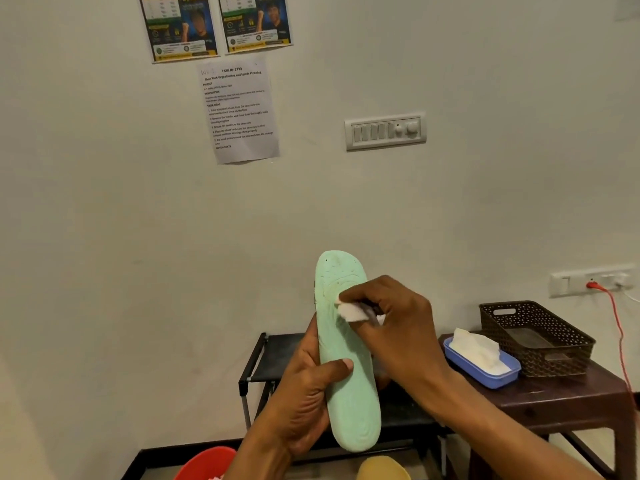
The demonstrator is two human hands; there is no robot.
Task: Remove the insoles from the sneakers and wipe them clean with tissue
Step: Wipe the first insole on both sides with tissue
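A pale wall (104, 220) is filling the background. At right a brown table (561, 400) is bearing a woven basket (554, 358) and a blue tissue box (485, 372), beside a black shoe rack (277, 355). The left hand (304, 403) is gripping a green insole (349, 393) upright in mid-air; the right hand (398, 327) is pinching a tissue (353, 311) against it.

Two posters (214, 26) hang at eleven o'clock, a printed sheet (239, 110) just below them. A switch panel (385, 130) sits toward one o'clock. At four, a brown perforated basket (561, 358) stands on a dark table (554, 403). A red cable (620, 327) (plugged into a wall socket (585, 280)) hangs at three. A black rack (277, 351) stands at six and a red bucket (207, 462) at seven.
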